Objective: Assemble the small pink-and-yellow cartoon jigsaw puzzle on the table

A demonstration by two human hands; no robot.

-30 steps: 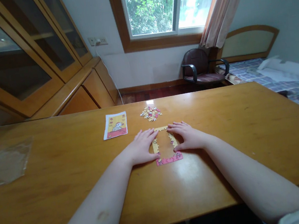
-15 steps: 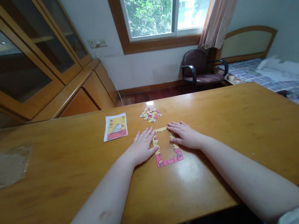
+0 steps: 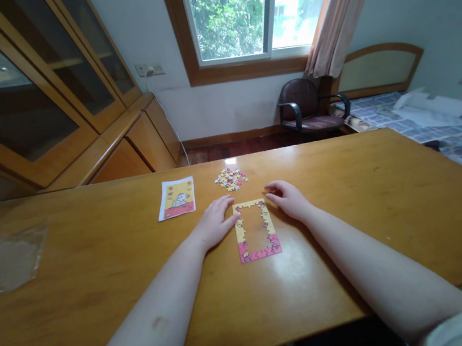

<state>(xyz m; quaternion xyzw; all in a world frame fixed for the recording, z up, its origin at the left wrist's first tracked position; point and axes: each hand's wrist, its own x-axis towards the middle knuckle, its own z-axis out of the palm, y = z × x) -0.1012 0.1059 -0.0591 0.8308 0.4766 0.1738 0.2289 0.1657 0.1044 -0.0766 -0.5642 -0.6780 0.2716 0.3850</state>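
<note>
1. hands, left: the left hand (image 3: 214,221) lies palm down on the table (image 3: 350,225), fingers loosely spread and holding nothing. its thumb side sits against or just beside the upper left edge of the puzzle frame (image 3: 260,249).
2. hands, right: the right hand (image 3: 288,199) is also palm down and empty, fingers slightly curled, just beside the frame's upper right corner. contact with the frame cannot be confirmed.
3. location: the puzzle frame lies flat between the two hands, near the middle of the table, long sides running away from the person. only the border is joined, yellow with a pink lower strip. bare wood shows through the hollow centre.
4. handling, judged: it looks like thin card, very light, held together by interlocking tabs alone. lifted by one corner or one edge, it would likely sag and part at the joints. the safer hold is flat fingers on both long sides at once, sliding it. the top looks polished, so it should slide readily.
5. surroundings: a heap of loose pieces (image 3: 230,178) sits beyond the frame, apart from it. a picture card (image 3: 176,198) lies left of the heap, and a plastic bag (image 3: 6,259) is at the far left. a chair (image 3: 305,106) stands beyond the table.
</note>
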